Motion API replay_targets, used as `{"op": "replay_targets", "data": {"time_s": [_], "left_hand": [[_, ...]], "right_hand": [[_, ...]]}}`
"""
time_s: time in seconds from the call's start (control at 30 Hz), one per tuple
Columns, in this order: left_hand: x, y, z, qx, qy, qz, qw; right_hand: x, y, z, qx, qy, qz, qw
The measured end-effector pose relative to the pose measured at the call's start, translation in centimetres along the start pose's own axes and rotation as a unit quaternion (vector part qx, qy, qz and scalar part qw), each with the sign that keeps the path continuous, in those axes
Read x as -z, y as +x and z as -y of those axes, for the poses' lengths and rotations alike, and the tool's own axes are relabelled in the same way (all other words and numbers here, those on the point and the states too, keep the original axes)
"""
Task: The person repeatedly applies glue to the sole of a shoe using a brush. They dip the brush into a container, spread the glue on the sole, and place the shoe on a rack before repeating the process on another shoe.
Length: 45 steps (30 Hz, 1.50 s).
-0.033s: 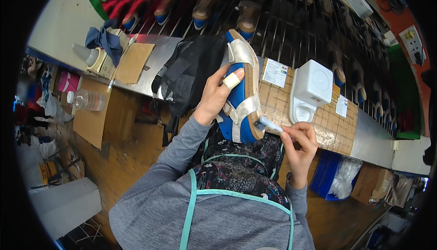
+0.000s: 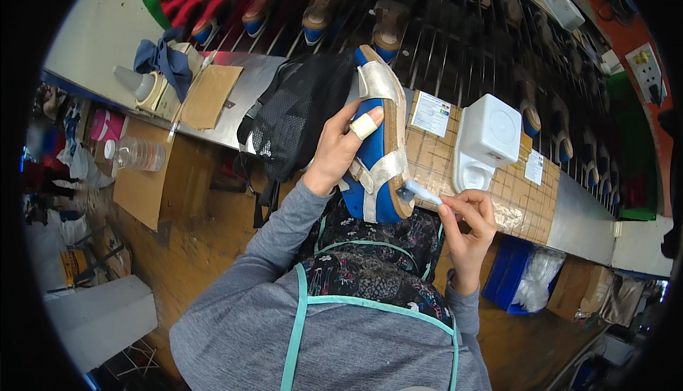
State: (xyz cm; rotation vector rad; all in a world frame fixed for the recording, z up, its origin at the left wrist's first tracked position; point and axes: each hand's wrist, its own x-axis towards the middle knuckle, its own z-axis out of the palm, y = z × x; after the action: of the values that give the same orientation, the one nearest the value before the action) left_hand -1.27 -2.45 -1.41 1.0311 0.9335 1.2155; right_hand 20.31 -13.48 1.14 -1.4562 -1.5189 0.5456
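A sandal [image 2: 386, 167] with pale silvery straps and a cork-coloured sole edge is fitted on a blue last, tilted on its side with one end toward my body. My left hand [image 2: 336, 150] is closed around its middle, the thumb, wrapped in cream tape [image 2: 363, 127], pressing on the blue side. Between the fingertips of my right hand [image 2: 469, 229] is a small brush [image 2: 425, 193] with a whitish handle. Its dark tip touches the sole edge at the near end of the sandal. My left fingers behind the sandal are hidden.
A white dispenser [image 2: 489, 131] stands on the cardboard-covered bench [image 2: 523, 202] to the right. A black mesh backpack [image 2: 295, 117] lies left of the sandal. Behind, metal racks hold several more sandals on lasts. At left are a blue cloth [image 2: 163, 64] and a plastic bottle [image 2: 140, 154].
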Motion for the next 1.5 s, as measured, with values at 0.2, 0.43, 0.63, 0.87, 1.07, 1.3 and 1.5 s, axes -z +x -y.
{"op": "replay_targets", "data": {"time_s": [0.2,0.43,0.63,0.87,1.07,1.3,1.5], "left_hand": [[0.4,0.7,0.2,-0.014,0.037,-0.003,0.999],[0.3,1.2,0.2,0.003,0.014,0.011,1.000],[0.2,2.1,-0.1,0.118,-0.054,0.052,0.990],[-0.4,2.4,-0.2,0.245,-0.122,0.099,0.957],[-0.6,1.7,0.3,0.299,-0.228,0.200,0.905],[0.6,-1.5,2.4,0.114,-0.127,0.409,0.897],[1.0,-3.7,4.0,0.350,-0.475,0.389,0.708]], "right_hand": [[-1.1,1.5,-0.4,0.074,-0.093,-0.031,0.992],[-1.0,2.4,-1.1,0.109,-0.059,-0.024,0.992],[0.4,2.8,-1.5,0.119,-0.019,0.038,0.992],[1.2,4.3,-0.9,0.172,-0.014,0.054,0.983],[0.9,6.0,0.2,0.207,0.037,0.092,0.973],[-0.6,7.0,0.8,0.249,0.062,0.132,0.957],[-1.1,7.2,0.5,0.272,0.039,0.157,0.949]]}}
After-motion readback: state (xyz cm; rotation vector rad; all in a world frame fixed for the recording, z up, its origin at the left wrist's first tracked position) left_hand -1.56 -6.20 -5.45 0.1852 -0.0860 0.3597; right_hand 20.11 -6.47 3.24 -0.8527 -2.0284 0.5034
